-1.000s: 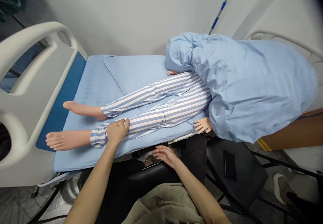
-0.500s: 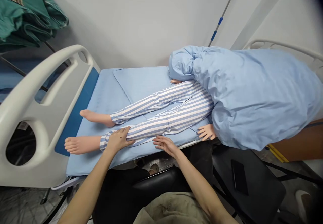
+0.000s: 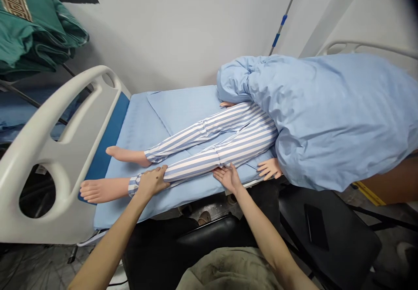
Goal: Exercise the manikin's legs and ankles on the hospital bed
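A manikin lies on a bed in blue-and-white striped trousers (image 3: 192,168), its bare feet toward the left. My left hand (image 3: 152,181) is wrapped round the manikin's near lower leg, just above the near foot (image 3: 104,189). Palm up, my right hand (image 3: 228,178) rests at the near side of the same leg by the knee, fingers stretched out and tips against the cloth. The far foot (image 3: 127,154) lies on the sheet. Near the hip is a manikin hand (image 3: 269,168) with spread fingers. A light blue quilt (image 3: 326,116) covers the upper body.
The bed's white footboard (image 3: 68,150) rises at the left, with green folded cloth (image 3: 39,33) beyond it. A blue sheet (image 3: 176,102) covers the mattress. At the lower right, a black phone (image 3: 316,227) lies on a black chair (image 3: 352,242). A pole (image 3: 284,20) leans by the wall.
My right hand has moved right along the leg, from beside the shin to the knee, and turned palm up. My left hand keeps its hold above the ankle.
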The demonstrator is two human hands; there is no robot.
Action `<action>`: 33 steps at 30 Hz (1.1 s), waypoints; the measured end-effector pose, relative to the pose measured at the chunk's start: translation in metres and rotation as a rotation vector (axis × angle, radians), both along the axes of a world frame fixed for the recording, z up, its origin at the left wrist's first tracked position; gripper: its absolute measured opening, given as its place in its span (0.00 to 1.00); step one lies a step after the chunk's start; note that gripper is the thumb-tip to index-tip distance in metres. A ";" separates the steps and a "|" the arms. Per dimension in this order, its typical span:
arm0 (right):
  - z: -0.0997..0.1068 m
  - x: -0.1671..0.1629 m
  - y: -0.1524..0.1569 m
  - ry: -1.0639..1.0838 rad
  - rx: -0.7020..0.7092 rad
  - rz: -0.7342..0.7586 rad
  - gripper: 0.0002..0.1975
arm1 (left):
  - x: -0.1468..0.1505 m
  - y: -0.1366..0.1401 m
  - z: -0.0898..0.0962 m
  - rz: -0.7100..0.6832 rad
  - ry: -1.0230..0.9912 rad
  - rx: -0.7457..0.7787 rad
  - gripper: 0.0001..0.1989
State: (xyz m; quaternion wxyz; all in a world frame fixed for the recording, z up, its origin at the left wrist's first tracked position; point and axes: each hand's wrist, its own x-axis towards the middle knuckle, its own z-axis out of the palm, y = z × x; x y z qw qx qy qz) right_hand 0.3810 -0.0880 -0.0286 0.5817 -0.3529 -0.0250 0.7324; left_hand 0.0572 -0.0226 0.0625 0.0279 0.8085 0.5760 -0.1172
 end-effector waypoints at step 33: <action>-0.013 0.111 0.025 0.343 0.218 -0.351 0.26 | 0.005 0.005 0.007 0.142 -0.033 -0.005 0.38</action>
